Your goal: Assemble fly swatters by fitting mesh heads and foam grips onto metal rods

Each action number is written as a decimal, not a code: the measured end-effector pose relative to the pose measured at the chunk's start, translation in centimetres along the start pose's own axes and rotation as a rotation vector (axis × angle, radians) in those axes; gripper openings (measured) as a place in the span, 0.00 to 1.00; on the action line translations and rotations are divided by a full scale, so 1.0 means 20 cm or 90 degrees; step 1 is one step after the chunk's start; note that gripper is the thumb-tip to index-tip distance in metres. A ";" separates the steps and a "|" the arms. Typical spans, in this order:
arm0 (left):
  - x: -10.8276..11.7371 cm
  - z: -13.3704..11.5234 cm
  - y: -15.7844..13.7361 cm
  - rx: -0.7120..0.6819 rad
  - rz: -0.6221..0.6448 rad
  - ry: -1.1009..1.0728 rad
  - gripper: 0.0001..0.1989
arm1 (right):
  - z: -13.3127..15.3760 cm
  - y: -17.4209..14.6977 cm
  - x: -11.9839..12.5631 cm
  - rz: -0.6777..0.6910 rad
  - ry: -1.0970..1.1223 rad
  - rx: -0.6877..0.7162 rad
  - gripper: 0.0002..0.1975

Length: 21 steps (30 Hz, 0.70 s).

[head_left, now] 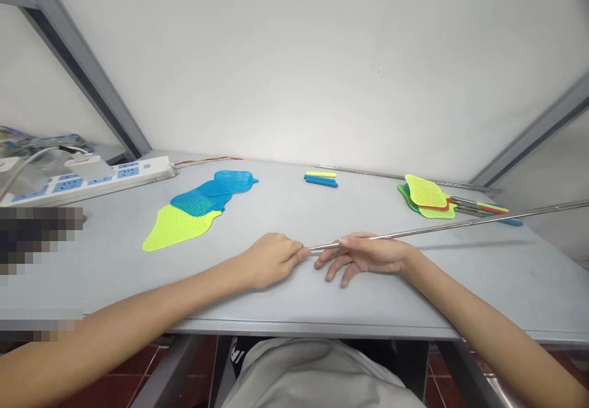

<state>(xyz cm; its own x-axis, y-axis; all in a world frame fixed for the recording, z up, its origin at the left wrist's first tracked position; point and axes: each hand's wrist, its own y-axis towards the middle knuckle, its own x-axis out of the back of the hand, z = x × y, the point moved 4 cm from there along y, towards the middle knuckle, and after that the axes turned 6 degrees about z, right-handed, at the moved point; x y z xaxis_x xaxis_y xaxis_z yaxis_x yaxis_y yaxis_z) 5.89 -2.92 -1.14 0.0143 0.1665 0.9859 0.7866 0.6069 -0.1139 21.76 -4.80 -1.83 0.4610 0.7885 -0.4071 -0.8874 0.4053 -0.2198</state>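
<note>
An extended telescopic metal rod [432,229] slants across the front of the table, its thick end running out of view at the right. My left hand [275,261] is closed, its thumb and fingers pinching the rod's thin tip. Close beside it, my right hand [368,254] lightly holds the rod between thumb and index finger; the other fingers are spread. Left of my hands lie a yellow fly swatter head [179,229] and two overlapping blue swatter heads [200,198]. Yellow and blue handle grips [321,180] lie together toward the back.
At the right lies a pile of fly swatters [427,192] with collapsed rods and coloured handles. Behind it, another extended metal rod [368,172] lies along the wall. A power strip [133,175] with plugs sits at the left. Grey frame posts stand at both sides.
</note>
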 end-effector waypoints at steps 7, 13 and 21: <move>0.00 0.00 0.00 0.004 0.004 -0.002 0.23 | 0.00 0.00 0.00 -0.006 0.029 0.003 0.19; 0.01 -0.01 0.00 0.006 0.001 -0.011 0.23 | 0.00 0.00 0.00 -0.010 0.039 -0.005 0.18; 0.01 0.00 0.00 -0.002 -0.008 -0.034 0.23 | 0.00 0.01 -0.01 -0.007 0.039 -0.002 0.19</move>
<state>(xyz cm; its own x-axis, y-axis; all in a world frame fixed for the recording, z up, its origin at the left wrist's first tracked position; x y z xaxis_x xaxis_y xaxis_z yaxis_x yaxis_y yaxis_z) 5.86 -3.01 -0.88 -0.0282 0.1995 0.9795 0.7882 0.6071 -0.1009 21.57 -4.90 -1.89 0.4699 0.7546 -0.4580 -0.8825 0.4122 -0.2264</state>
